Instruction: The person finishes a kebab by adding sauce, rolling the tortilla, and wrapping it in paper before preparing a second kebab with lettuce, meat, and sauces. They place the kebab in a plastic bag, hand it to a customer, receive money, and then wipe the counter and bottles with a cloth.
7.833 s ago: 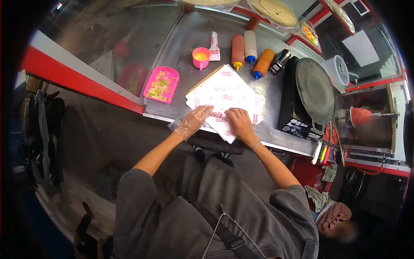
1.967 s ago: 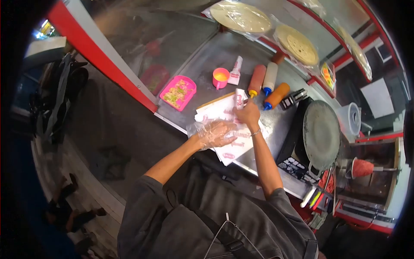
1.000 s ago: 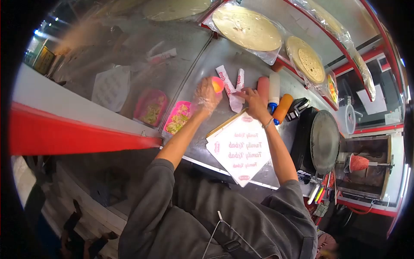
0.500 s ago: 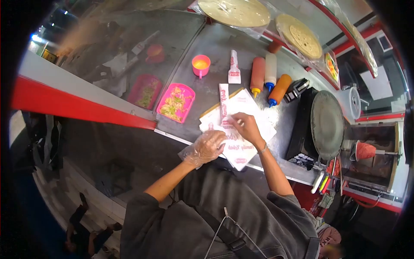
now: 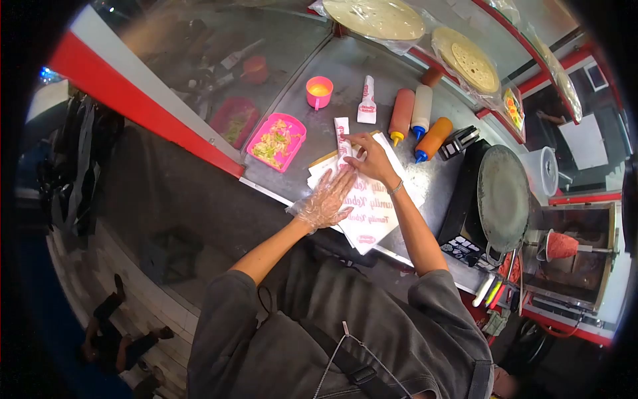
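A long roll wrapped in white printed kebab paper (image 5: 342,130) lies on a stack of printed wrapping papers (image 5: 375,211). My left hand (image 5: 327,199), in a clear plastic glove, rests flat with fingers stretched out, its fingertips at the roll's lower end. My bare right hand (image 5: 370,158) curls its fingers over the roll's right side, thumb and fingers closed on the paper. Its lower end is partly hidden under my hands. Farther back lies a second wrapped roll (image 5: 367,103), untouched.
Left stand a pink tray of chopped vegetables (image 5: 272,147) and a pink cup (image 5: 319,93). On the right are sauce bottles (image 5: 401,113), a black-and-silver device (image 5: 460,141), a round griddle (image 5: 506,199) and hanging knives (image 5: 493,291). Flatbreads (image 5: 465,58) sit on the upper shelf.
Both hands have moved up along the roll. My left hand has flattened with its fingers extended, and my right hand has gone higher along the paper. The camera view has shifted slightly.
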Available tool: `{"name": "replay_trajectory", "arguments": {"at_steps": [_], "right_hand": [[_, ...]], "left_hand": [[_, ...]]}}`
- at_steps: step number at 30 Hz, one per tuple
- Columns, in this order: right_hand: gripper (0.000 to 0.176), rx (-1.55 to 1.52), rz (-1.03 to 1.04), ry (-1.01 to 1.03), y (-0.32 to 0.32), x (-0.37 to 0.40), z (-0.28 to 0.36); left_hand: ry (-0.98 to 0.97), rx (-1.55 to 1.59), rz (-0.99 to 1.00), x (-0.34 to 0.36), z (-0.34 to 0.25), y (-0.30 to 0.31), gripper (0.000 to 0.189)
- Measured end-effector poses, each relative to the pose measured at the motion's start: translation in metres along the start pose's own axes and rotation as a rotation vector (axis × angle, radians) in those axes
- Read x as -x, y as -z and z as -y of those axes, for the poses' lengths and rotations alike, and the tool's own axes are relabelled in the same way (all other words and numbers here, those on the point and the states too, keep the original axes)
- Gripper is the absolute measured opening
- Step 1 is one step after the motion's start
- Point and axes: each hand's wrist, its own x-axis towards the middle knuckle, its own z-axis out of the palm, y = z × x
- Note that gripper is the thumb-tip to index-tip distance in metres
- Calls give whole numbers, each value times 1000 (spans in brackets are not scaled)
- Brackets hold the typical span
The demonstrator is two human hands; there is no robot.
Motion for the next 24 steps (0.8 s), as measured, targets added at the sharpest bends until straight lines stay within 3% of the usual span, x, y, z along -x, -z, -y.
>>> {"name": "replay_trajectory", "arguments": {"at_steps": [8, 11, 14, 17, 18, 19, 21, 22, 24], "right_hand": [[44, 65, 14, 44, 1, -27, -11], [36, 28, -34, 12, -1, -33, -13], [17, -3, -110, -100, -10, -39, -18], [13, -69, -137, -121, -9, -52, -27], [13, -63, -287, -88, -7, -61, -41], [17, -123, -441, -179, -2, -74, -52], [23, 415, -619, -181, 18, -105, -85], [23, 418, -624, -187, 23, -111, -85], [28, 234, -279, -479, 33, -116, -84]], "left_hand": [[-57, 122, 28, -7, 20, 8, 86], [-59, 154, 45, -12, 24, 14, 89], [-56, 157, 23, -17, 30, 8, 92], [-58, 154, 4, -23, 35, 7, 95], [-48, 130, 34, -27, 38, 9, 96], [-55, 129, 30, -33, 43, 11, 96], [4, 131, 54, -47, 57, 13, 95], [-2, 89, 53, -56, 65, 16, 93], [3, 67, 98, -78, 79, 23, 91]]}}
